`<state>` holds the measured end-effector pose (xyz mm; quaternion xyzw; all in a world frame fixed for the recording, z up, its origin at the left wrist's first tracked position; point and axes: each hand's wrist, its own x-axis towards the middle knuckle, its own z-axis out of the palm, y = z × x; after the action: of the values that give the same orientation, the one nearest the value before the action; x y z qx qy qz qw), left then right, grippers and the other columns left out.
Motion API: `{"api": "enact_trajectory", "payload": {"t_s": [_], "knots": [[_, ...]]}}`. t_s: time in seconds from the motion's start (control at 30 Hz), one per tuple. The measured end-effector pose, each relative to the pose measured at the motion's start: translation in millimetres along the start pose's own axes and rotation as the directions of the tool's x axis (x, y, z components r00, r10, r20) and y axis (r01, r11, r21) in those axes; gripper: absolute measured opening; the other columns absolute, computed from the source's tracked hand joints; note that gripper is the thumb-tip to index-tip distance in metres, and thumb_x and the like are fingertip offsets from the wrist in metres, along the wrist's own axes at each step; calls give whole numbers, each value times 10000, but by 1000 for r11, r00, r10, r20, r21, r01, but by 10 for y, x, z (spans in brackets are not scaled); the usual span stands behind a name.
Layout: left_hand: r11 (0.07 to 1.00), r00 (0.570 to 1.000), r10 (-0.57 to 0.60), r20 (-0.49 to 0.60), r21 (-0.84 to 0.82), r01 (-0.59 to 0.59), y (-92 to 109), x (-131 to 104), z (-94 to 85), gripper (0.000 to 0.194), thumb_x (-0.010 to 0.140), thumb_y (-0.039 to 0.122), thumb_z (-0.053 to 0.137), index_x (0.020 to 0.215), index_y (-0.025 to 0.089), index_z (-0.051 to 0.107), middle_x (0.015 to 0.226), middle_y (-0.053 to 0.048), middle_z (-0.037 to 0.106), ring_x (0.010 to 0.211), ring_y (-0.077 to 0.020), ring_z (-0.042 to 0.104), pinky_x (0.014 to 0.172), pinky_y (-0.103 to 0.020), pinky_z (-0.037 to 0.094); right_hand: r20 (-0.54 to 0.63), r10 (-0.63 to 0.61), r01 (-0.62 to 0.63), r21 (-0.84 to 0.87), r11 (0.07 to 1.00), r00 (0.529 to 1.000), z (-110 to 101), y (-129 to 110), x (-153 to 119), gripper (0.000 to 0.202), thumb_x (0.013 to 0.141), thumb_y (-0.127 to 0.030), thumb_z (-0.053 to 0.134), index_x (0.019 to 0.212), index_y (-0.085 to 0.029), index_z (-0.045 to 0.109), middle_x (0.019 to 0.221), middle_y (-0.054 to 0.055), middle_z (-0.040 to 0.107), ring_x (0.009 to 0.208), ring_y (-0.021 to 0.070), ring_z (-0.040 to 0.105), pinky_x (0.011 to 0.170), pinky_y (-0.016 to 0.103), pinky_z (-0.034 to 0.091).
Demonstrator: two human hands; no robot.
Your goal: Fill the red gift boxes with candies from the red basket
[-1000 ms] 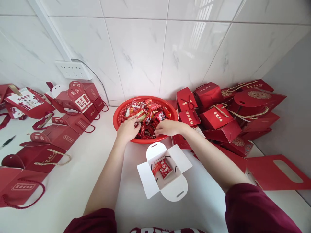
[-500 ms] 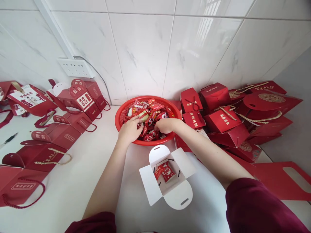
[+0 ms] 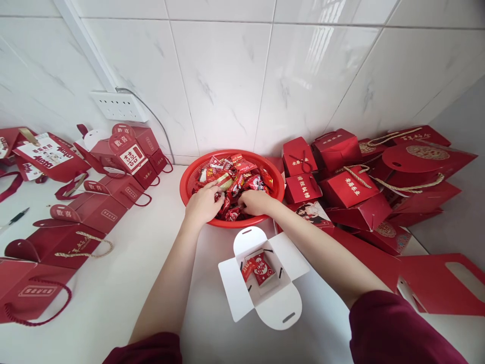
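Note:
A red plastic basket (image 3: pixel 188 197) heaped with wrapped candies (image 3: pixel 242 164) stands against the wall. My left hand (image 3: pixel 204 203) lies over its left front part, fingers apart and touching the candies beside a gold-green wrapped piece (image 3: pixel 224 183). Deeper in the heap, my right hand (image 3: pixel 255 202) has its fingers curled together; their tips are hidden among the wrappers, so what they hold cannot be made out. Just in front of the basket, a white-lined box (image 3: pixel 278 307) sits with its flaps spread. Inside it are a small red-and-white packet (image 3: pixel 262 269) and a red wrapped candy (image 3: pixel 248 268).
Closed red gift boxes (image 3: pixel 102 210) line the left side, some with rope handles. More red boxes (image 3: pixel 350 187) are piled on the right, near a flat red carton (image 3: pixel 441 283). A pen (image 3: pixel 17 217) lies far left; a socket strip (image 3: pixel 119 106) is on the wall.
My right hand has shifted slightly left and down among the candies, and its forearm has moved a little too. My left hand stays nearly in place.

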<state>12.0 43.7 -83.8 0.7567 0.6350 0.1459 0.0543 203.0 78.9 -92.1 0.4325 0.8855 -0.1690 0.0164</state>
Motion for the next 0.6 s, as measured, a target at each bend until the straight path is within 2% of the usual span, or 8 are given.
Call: {"api": "enact_trajectory", "payload": {"t_s": [0.13,0.23,0.33,0.43,0.5,0.53,0.6], "knots": [[1000,1000,0,-2,-9,0,15,-1,-8,338,908,395,486,1143,266,691,1488,35,481,1223,-268,585,942,-371,512,-131,-53,78,192,978,990,-33,142,-134,73,877,-210,597,857,-190,663,883,28,720,798,161,649,715,244,462],[1000,1000,7,5,-17,-7,20,11,-5,335,901,388,498,1147,269,691,1496,37,471,1231,-267,580,953,-373,506,-260,-60,136,287,948,964,-108,144,-345,111,938,-236,524,907,-180,616,897,15,697,794,136,625,747,245,462],[999,1000,-1,9,-32,1,14,36,10,353,897,389,510,1178,270,686,1494,20,474,1243,-274,570,1000,-382,477,-406,-48,215,377,901,913,-187,67,-662,152,967,-295,502,920,-184,595,916,17,671,827,142,609,757,256,461],[998,1000,12,-11,-64,-12,-2,58,33,350,898,375,514,1172,254,694,1472,-7,502,1268,-274,548,1050,-384,438,-540,12,317,511,799,842,-196,-58,-1050,171,962,-335,538,896,-189,599,858,14,651,764,142,597,678,255,462],[996,999,21,-34,-82,-24,-13,64,49,336,892,359,525,1150,239,703,1446,-27,531,1280,-272,537,1062,-383,423,-570,52,322,534,782,820,-126,-160,-1317,156,968,-324,542,917,-191,606,850,21,659,742,144,605,657,261,469],[996,999,23,-46,-87,-27,-17,64,56,327,887,350,532,1137,235,708,1428,-36,548,1269,-274,545,1056,-383,425,-566,32,317,508,801,824,-71,-212,-1448,142,972,-306,540,936,-192,616,865,30,671,761,151,619,675,271,478],[995,997,28,-75,-91,-35,-20,62,72,301,880,325,539,1104,233,717,1356,-47,609,1202,-273,590,1016,-387,447,-494,-127,350,390,852,860,60,-303,-1701,119,969,-277,553,962,-202,646,946,52,695,875,181,644,779,312,492]]}}
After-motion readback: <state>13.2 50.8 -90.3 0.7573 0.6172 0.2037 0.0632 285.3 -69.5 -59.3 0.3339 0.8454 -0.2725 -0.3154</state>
